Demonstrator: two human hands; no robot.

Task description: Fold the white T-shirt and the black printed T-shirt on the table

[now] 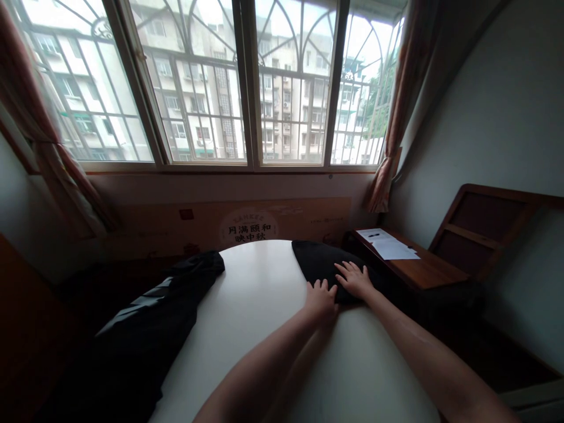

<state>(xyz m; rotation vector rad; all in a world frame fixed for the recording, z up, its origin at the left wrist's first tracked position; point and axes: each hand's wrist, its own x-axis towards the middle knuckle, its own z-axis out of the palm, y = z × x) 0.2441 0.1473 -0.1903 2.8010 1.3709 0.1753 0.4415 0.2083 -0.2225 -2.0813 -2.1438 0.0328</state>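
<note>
A black cloth (317, 258) lies over the far right edge of the round white table (251, 305). My left hand (321, 299) rests at the cloth's near edge, its fingers spread. Just to the right, my right hand (355, 280) lies flat on the same cloth with its fingers apart. Neither hand grips anything that I can see. Another black garment (150, 329) with pale stripes hangs over the table's left side, away from both hands.
Beyond the table's right side is a wooden chair (440, 267) with white papers (390, 245) on its seat. A printed cardboard panel (202, 223) stands below the barred windows. Curtains (385, 170) hang at both sides.
</note>
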